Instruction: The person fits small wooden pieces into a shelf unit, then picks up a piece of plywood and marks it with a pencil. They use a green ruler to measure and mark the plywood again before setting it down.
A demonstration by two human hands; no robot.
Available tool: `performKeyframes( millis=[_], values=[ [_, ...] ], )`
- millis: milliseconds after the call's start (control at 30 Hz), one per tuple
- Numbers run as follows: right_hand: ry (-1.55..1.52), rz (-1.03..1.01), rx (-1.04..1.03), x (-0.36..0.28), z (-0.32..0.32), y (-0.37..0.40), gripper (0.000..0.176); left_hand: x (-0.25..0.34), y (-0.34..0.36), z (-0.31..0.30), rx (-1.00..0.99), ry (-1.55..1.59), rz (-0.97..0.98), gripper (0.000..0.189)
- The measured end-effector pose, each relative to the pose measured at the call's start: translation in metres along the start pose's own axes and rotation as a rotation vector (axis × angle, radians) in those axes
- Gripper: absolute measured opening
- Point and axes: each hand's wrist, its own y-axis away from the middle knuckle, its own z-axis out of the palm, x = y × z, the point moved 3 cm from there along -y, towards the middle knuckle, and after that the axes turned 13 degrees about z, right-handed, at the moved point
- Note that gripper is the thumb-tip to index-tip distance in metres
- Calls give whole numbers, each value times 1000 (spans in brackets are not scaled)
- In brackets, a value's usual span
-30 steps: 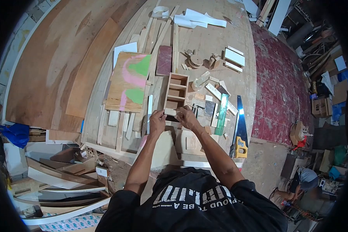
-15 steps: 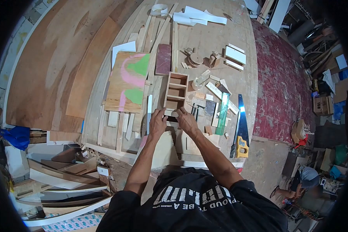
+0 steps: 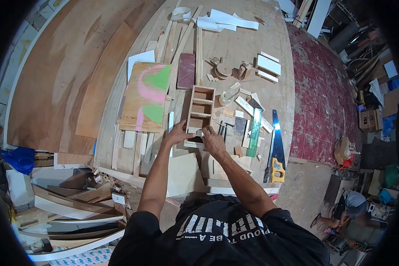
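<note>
A narrow wooden box (image 3: 190, 111) with several compartments lies on the workbench, its near end toward me. My left hand (image 3: 178, 134) holds the left wall near that end, thumb reaching over the edge. My right hand (image 3: 213, 142) is over the near compartment, its fingers closed on a small pale piece (image 3: 199, 132) whose kind I cannot tell. Part of the near end is hidden by my fingers. Right of the box lie dark slim tools (image 3: 224, 129), a green transparent ruler (image 3: 254, 133) and wood offcuts (image 3: 238, 151).
A handsaw (image 3: 277, 146) with a yellow handle lies at the bench's right edge. Left of the box is a painted board (image 3: 148, 95), with wood strips around it. White strips (image 3: 226, 20) lie at the back. A person (image 3: 352, 206) crouches at the lower right.
My left hand has shifted left and opened out along the box's side. The right hand has turned slightly, and the small pale piece now shows at its fingertips.
</note>
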Motion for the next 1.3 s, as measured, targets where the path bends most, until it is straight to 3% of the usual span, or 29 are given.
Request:
performKeyframes(
  millis=[67,133,267,467,533,633,767,867,933,1033,1133,1300],
  values=[
    [-31,-17,9,4,4,-3,32,-11,0,0,56,-30,36,101],
    [-22,-40,14,6,7,-5,32,25,16,0,76,186,-131,96],
    [-46,-23,-45,5,4,-6,26,39,21,-2,59,224,-181,95],
    [-20,7,-97,5,3,-5,31,21,14,3,72,111,24,91],
    [5,-10,-89,6,5,-3,33,19,12,4,178,-3,94,83],
    [40,-69,-30,7,6,0,36,61,21,6,136,-274,-27,80],
    [-9,-27,-83,7,3,-2,33,38,13,10,113,-415,49,89],
    [-18,-31,-118,10,6,-3,28,38,17,13,187,-456,74,84],
    [-19,-40,-34,12,10,-2,29,33,17,15,237,-387,152,82],
    [-8,-19,-71,15,10,-2,36,46,29,24,350,-480,163,80],
    [2,-103,11,18,15,-3,37,54,35,27,310,-484,331,70],
    [44,-151,24,22,18,-3,37,49,37,26,217,-591,272,56]
  ],
)
